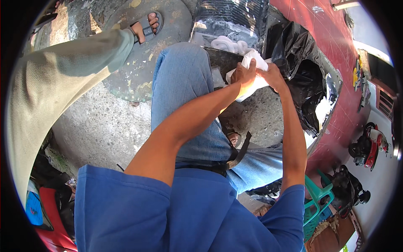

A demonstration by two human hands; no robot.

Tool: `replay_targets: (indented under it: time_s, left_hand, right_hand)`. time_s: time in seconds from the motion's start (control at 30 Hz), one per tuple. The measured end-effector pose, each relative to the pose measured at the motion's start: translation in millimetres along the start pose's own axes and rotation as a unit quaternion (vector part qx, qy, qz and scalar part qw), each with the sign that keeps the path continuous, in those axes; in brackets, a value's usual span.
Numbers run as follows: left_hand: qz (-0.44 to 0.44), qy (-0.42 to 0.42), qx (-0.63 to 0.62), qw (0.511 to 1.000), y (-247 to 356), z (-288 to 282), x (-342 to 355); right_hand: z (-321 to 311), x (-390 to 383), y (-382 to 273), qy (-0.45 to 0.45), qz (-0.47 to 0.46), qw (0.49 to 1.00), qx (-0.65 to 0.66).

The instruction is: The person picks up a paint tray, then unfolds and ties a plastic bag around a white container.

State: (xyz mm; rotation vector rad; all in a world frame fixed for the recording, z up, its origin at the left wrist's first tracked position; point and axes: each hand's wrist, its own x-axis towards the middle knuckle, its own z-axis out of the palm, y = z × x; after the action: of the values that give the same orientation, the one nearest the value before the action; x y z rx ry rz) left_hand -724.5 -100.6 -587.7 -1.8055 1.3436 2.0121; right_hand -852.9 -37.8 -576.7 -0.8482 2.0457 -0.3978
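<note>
Out in front of my knees, both hands hold one crumpled white sheet (247, 93); I cannot tell whether it is paper, cloth or plastic. My left hand (243, 74) closes round its left side with the thumb on top. The fingers of my right hand (273, 77) grip its right edge. Part of the sheet stands up above the hands, and part hangs below them. Just beyond lies a rolled white bundle (226, 44) at the near edge of a dark ridged panel (230, 12). To the right of my hands sits a black plastic bag (308, 80), open and crumpled.
Another person's leg (71, 71) in light trousers reaches in from the left, its sandalled foot (147, 28) on a dark round slab (126, 82). Red tiled floor (331, 138) runs along the right. A green plastic chair (317, 195) stands at the lower right.
</note>
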Motion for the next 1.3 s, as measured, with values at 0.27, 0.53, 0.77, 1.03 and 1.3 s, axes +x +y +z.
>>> replay_targets:
  time_s: [0.27, 0.53, 0.77, 1.03, 1.3]
  left_hand:
    - [0.022, -0.023, -0.018, 0.999, -5, -6, 9]
    - [-0.034, -0.048, -0.027, 0.998, 5, -12, 9]
    - [-0.045, 0.02, -0.03, 0.998, 2, -5, 10]
    - [-0.058, -0.019, -0.12, 0.991, -6, 3, 27]
    - [-0.07, 0.007, -0.13, 0.989, 4, -7, 11]
  right_hand:
    - [10, -7, -10, 0.03, 0.022, 0.996, 0.078]
    - [8, -1, -11, 0.05, 0.071, 0.993, 0.075]
    - [8, 11, 0, 0.019, 0.046, 0.986, 0.156]
    - [9, 17, -2, 0.011, 0.051, 0.981, 0.186]
    - [16, 20, -10, 0.033, 0.048, 0.979, 0.196]
